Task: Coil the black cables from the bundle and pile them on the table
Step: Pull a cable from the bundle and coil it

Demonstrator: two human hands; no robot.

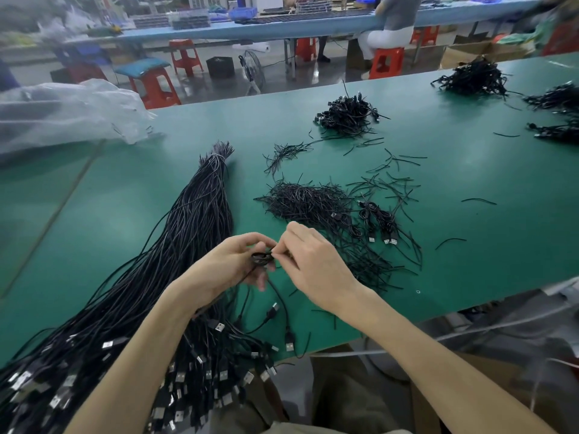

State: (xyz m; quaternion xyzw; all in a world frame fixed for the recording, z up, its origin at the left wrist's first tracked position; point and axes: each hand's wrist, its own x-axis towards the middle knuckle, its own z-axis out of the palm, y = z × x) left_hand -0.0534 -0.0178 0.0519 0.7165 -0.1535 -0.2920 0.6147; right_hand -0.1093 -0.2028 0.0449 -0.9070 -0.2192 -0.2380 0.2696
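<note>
- The left hand (232, 261) has its fingers curled round a small black coil (261, 259) of cable. The coil hides some of its fingertips.
- The right hand (313, 264) pinches the right edge of the coil with its thumb and first finger. The spot is too small to show if a tie is in there too.
- The coil sits between the 2 hands, just above the green table (125, 198).
- A cable tail drops from the coil toward the table edge. 2 plugs lie near there, and I cannot tell which one is its end.
- The big bundle (200, 220) of black cables lies left of the hands. A pale tie (216, 156) holds its far end.
- The near end of the bundle has lots of silver plugs. It hangs over the table edge, the left arm covers part of it, and the corner of the picture cuts it off.
- A heap of short thin ties (307, 202) lies right of the hands. A few coiled cables (380, 223) touch it.
- A far pile (347, 115) of coiled cables sits further back.
- More dark piles at the far right are cut off by the edge.
- A clear plastic bag (62, 114) on the left looks blurry.
</note>
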